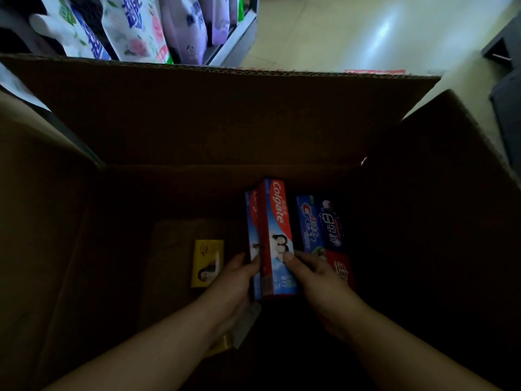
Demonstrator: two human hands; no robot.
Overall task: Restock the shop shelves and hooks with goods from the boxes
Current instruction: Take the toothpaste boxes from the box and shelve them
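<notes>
Both hands are reaching down into a large open brown cardboard box, whose flaps are standing open on all visible sides.

The left hand is gripping the left side of a pair of red-and-blue Colgate toothpaste cartons, its thumb pressing against the nearer left edge. The right hand is gripping the right side of the same pair, its thumb lying on the upper face near the printed photograph. The cartons are sitting between the two hands, with their long axis pointing away from the person, and the far ends are extending well beyond the fingertips. One carton is lying partly behind and to the left of the other.

A blue Crest toothpaste carton is lying just beside the held pair on the right, with a red carton touching its near end, partly hidden behind the right hand.

A small yellow rectangular packet is lying on the box floor to the left of the left hand, close to it.

Beyond the far flap, white and purple floral refill pouches are standing on a shop shelf. A pale tiled floor is showing to the right.
</notes>
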